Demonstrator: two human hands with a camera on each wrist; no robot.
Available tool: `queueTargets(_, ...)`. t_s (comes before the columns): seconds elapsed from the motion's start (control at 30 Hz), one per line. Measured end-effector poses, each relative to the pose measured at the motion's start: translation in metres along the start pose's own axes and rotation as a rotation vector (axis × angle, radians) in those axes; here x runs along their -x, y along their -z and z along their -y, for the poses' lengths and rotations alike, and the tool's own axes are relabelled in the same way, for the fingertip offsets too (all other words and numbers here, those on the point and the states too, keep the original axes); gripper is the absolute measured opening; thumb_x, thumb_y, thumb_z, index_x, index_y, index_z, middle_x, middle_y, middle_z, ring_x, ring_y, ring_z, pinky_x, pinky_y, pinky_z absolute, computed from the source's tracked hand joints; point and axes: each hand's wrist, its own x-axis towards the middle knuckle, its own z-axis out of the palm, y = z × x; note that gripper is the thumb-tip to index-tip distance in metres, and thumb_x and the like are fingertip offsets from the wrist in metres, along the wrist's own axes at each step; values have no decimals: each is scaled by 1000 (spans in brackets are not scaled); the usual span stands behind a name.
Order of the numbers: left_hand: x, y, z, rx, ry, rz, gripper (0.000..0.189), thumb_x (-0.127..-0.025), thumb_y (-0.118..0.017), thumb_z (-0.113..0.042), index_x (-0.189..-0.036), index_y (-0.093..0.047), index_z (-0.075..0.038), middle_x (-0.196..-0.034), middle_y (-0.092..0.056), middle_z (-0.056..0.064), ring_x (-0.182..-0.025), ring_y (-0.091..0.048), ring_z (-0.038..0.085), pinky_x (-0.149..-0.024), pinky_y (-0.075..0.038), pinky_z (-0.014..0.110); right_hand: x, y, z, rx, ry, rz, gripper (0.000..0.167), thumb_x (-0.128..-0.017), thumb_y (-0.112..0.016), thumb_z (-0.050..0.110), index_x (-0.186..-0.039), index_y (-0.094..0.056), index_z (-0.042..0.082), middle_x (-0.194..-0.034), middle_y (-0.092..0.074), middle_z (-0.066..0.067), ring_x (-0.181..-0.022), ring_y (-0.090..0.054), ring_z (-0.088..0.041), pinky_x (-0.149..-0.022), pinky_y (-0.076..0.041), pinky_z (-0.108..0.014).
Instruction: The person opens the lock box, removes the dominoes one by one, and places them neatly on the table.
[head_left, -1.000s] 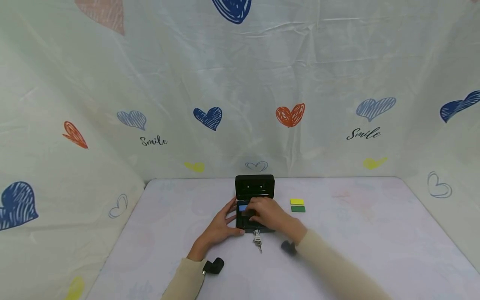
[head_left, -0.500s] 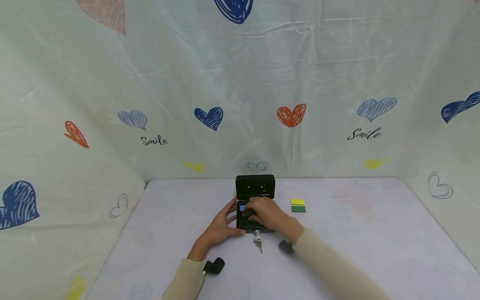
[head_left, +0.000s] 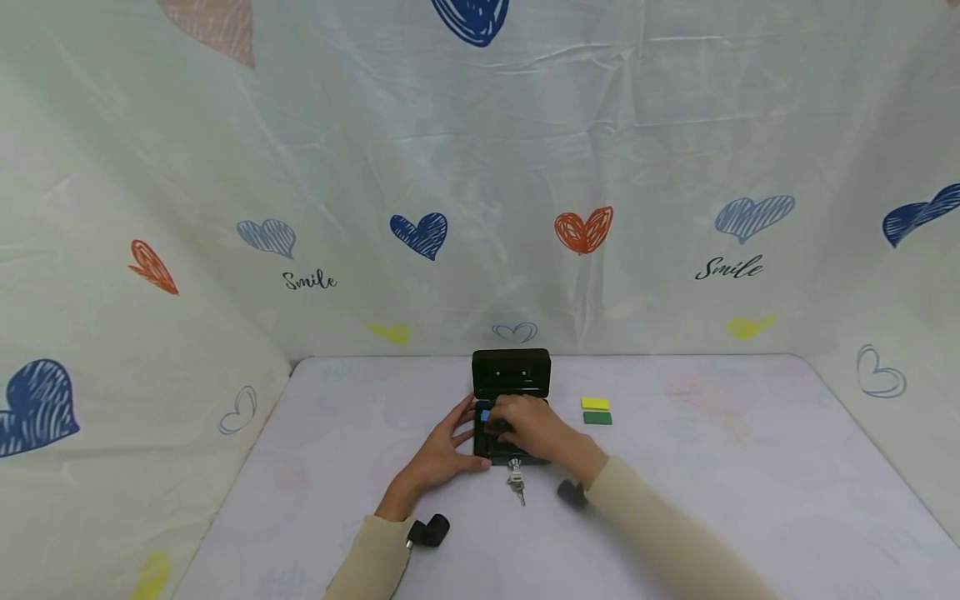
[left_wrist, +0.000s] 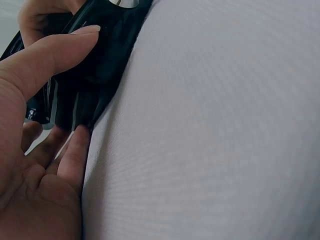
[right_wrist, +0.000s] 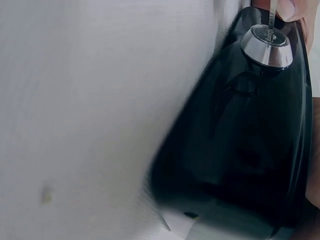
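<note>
Black box [head_left: 512, 373], lower centre, long axis left-to-right | left hand [head_left: 437, 458] spread against its left side | right hand [head_left: 534, 426] over its interior; cannot tell whether pinching

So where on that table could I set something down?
Bare table stretches from the yellow piece and green piece to the right edge, and from the left hand to the left edge. The middle is crowded: right hand at the open black box, keys in front.
</note>
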Motion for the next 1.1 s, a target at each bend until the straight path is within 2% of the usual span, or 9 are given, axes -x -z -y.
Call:
queueTargets(0.4,-2,0,-1,0,3,-2,113,-82,-88,1,-170,-19,-11,-164,-36,26,-146,-46,48,-116,-50,48,1,-1,-4,-1,49,-13,25,-88,-85,3,-111,-80,10,-108,-77,-2,-105,-71,-20,-98,-62,-41)
queueTargets(0.73,-1,0,-1,9,8,7,113,-83,-88,0,-170,-17,-10,-165,-35,26,-147,-45,49,-116,-50,47,1,-2,0,-46,24,8,27,-89,-85,6,-115,-78,8,-110,-76,-4,-106,-72,-20,-98,-63,-40)
queueTargets(1.1,-2,0,0,13,5,12,113,-83,-88,1,-170,-16,-9,-165,-34,27,-147,-44,50,-116,-50,47,-1,-2,3,-16,38,14,24,-90,-84,7,-113,-79,8,-109,-77,-4,-104,-73,-19,-95,-63,-38)
